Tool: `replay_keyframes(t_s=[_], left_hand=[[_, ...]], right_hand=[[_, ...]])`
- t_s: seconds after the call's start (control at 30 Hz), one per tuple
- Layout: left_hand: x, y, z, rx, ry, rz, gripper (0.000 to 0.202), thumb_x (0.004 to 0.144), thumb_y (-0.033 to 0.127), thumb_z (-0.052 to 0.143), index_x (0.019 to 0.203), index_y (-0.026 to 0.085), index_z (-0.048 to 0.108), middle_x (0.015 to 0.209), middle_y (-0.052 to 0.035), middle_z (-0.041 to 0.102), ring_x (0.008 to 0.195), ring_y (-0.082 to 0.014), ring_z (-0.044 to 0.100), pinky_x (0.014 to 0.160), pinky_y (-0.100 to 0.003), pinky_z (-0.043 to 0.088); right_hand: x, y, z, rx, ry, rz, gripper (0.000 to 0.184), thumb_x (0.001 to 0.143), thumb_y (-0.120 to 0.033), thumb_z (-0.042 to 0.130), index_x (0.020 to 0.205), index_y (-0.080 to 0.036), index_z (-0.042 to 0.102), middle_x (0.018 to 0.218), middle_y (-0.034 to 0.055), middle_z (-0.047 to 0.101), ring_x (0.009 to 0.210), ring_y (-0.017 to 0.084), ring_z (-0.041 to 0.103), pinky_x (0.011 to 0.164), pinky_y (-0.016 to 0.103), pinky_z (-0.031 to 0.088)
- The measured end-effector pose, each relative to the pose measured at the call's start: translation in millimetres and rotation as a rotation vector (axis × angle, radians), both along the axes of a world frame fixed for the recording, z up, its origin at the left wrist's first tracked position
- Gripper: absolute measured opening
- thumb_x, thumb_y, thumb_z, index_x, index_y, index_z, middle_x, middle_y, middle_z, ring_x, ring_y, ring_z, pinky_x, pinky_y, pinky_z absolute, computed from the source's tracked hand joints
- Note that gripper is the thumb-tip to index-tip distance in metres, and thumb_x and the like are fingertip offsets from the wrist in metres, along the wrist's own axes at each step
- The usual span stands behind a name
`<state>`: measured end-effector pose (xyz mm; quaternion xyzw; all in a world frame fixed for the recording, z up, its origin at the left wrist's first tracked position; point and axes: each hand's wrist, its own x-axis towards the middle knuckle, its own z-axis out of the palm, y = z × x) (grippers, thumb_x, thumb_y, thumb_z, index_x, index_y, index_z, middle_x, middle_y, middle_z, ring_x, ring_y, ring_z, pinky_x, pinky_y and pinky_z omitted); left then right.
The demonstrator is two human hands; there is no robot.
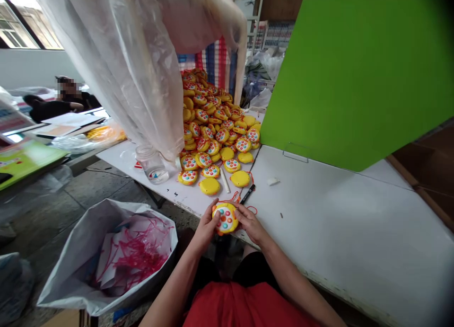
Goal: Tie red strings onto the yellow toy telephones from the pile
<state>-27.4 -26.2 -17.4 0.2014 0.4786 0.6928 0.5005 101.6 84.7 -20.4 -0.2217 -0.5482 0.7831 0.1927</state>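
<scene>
At six o'clock from the toy pile point(222, 135), the left hand point(207, 224) and right hand point(251, 224), partly curled, grip a yellow toy point(226, 218) at nine and three; seemingly a holding step, turning it would call for loosening one.

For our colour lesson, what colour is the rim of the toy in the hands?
Yellow; the toy shows best in the head view.

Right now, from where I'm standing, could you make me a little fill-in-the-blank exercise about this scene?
1. The left fingers and right fingers hold a toy whose outer rim is ____.
2. In the picture, the clear jar stands to the ____ of the toy pile.
3. The large panel at the right is coloured ____.

Missing words: yellow; left; green.
</scene>
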Motion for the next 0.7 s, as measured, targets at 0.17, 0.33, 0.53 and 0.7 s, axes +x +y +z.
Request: replay_keyframes(t_s=[0.17,0.33,0.53,0.7], left_hand=[[1,-4,10.3,-0.068,-0.111,-0.099,0.068,0.072,0.037,0.075,0.132,0.018,0.048,0.103,-0.0097,0.067,0.083,-0.0180,0.066,0.075,-0.030,0.054],[7,-5,8.8,-0.039,-0.100,0.031,0.071,0.073,0.038,0.073,0.135,0.025,0.042,0.106,-0.0067,0.062,0.084,-0.0180,0.065,0.070,-0.033,0.057],[15,-7,7.9,0.066,-0.002,-0.125,0.092,0.066,0.026,0.080,0.143,0.028,0.030,0.126,-0.0089,0.055,0.101,-0.0218,0.061,0.087,-0.035,0.052],[20,-7,6.7,0.081,0.092,-0.161,0.113,0.057,0.022,0.085,0.147,0.027,0.017,0.124,-0.0101,0.056,0.102,-0.0229,0.060,0.087,-0.033,0.050]], right_hand=[[10,0,-2.0,0.072,-0.029,-0.065,0.047,0.081,-0.055,0.060,0.117,-0.024,0.064,0.107,0.0060,0.067,0.088,0.021,0.063,0.066,0.030,0.054],[15,-8,-6.6,-0.060,0.042,-0.025,0.052,0.084,-0.052,0.058,0.130,-0.031,0.051,0.125,0.0073,0.058,0.089,0.022,0.065,0.063,0.034,0.057],[18,-11,-3.4,-0.015,0.045,-0.030,0.047,0.088,-0.048,0.054,0.131,-0.030,0.049,0.131,0.0080,0.053,0.093,0.023,0.064,0.058,0.030,0.057],[18,-12,-2.1,0.063,0.089,-0.042,0.051,0.084,-0.043,0.063,0.131,-0.028,0.050,0.130,0.0060,0.054,0.114,0.023,0.055,0.090,0.034,0.050]])
